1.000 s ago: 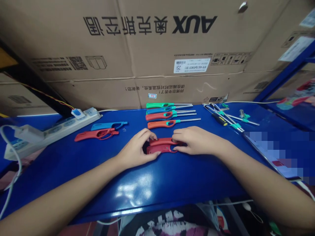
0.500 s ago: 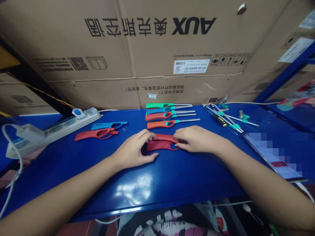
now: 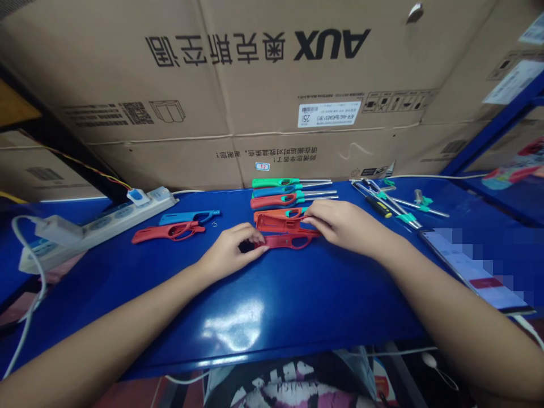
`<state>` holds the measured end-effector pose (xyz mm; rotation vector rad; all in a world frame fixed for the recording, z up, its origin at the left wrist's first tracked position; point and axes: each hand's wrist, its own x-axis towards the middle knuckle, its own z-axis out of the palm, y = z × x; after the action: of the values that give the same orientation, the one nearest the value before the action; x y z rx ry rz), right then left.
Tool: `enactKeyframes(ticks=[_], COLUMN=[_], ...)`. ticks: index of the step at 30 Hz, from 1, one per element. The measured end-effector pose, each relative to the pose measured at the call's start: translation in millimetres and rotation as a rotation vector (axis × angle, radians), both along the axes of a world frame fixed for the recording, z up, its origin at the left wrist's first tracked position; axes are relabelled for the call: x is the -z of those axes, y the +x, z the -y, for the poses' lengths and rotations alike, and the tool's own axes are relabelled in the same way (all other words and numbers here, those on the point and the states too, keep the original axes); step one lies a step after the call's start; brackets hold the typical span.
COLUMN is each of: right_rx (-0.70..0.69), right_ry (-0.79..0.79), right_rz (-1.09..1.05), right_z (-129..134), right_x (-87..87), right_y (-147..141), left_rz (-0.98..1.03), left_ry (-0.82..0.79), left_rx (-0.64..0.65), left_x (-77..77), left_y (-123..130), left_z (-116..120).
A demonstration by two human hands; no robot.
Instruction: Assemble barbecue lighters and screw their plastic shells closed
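Two red halves of a lighter casing are parted in front of me. My left hand (image 3: 229, 246) pinches the left end of the lower casing half (image 3: 285, 242), which lies on the blue table (image 3: 182, 317). My right hand (image 3: 342, 226) grips the right end of the upper casing half (image 3: 278, 222), its hollow inner side showing. Just behind them is an orange long-nosed lighter (image 3: 275, 213), its metal tube hidden by my right hand. A red lighter (image 3: 272, 200), a blue lighter (image 3: 272, 190) and a green lighter (image 3: 272, 182) lie farther back.
Left of my hands lie a red casing (image 3: 157, 233), a blue casing (image 3: 182, 218) and tiny metal bits. A power strip (image 3: 114, 213) runs along the left. Metal tubes and a black-yellow screwdriver (image 3: 378, 207) lie at right, near a phone (image 3: 471, 272). A cardboard box (image 3: 238, 113) stands behind.
My right hand has moved slightly back and lifted the upper casing half away from the lower one, turning its hollow side into view. My left fingers have closed on the lower half.
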<state>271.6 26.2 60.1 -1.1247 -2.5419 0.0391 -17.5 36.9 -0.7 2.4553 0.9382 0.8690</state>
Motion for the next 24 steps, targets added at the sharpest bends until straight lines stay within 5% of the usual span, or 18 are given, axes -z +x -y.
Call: enactKeyframes(ticks=[8,15,24], right_rx=[-0.136,-0.097,-0.052], right_ry=[-0.309,-0.222,-0.224], right_rz=[0.141,0.295,0.278], right_z=[11,6,4], right_x=[2.5,14.0,8.7], right_y=[-15,-18,-11], left_rz=[0.003,0.013,0.032], left_ry=[-0.039,-0.027,0.027], left_rx=[0.041,0.055,0.018], left_x=[2.8,2.7,-1.9], left_y=[-1,-1,1], left_z=[-4,-3,2])
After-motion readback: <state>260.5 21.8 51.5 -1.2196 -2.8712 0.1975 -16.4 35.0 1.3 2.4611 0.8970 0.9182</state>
